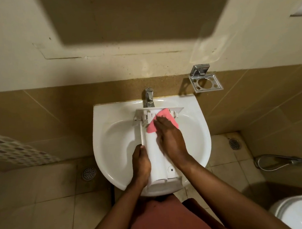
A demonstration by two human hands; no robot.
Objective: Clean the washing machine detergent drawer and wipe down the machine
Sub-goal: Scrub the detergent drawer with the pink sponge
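Lying across the white sink (110, 153), the detergent drawer (155, 149) is out of the washing machine. Its front panel points toward the tap (149, 96), and its back end hangs over the near rim of the sink. It looks like it is turned bottom side up, because a smooth white side faces the camera.

The left hand (141, 163) is wrapped around the left edge of the drawer and holds it steady. The right hand (169, 136) is laid out flat, pressing a pink cloth (158, 122) onto the drawer close to the front panel.

So the drawer part of the job seems to be under way, not finished. I would guess the wiping of the machine is not done yet, but no washing machine shows here at all, so I cannot be sure.

Some things are hard to tell. The cups inside the drawer face away, so any dirt in them is hidden. No water can be seen coming from the tap. The cloth could be wet or dry. The right hand covers much of the cloth and part of the drawer. A toilet (300, 211) is cut off at the bottom right corner.
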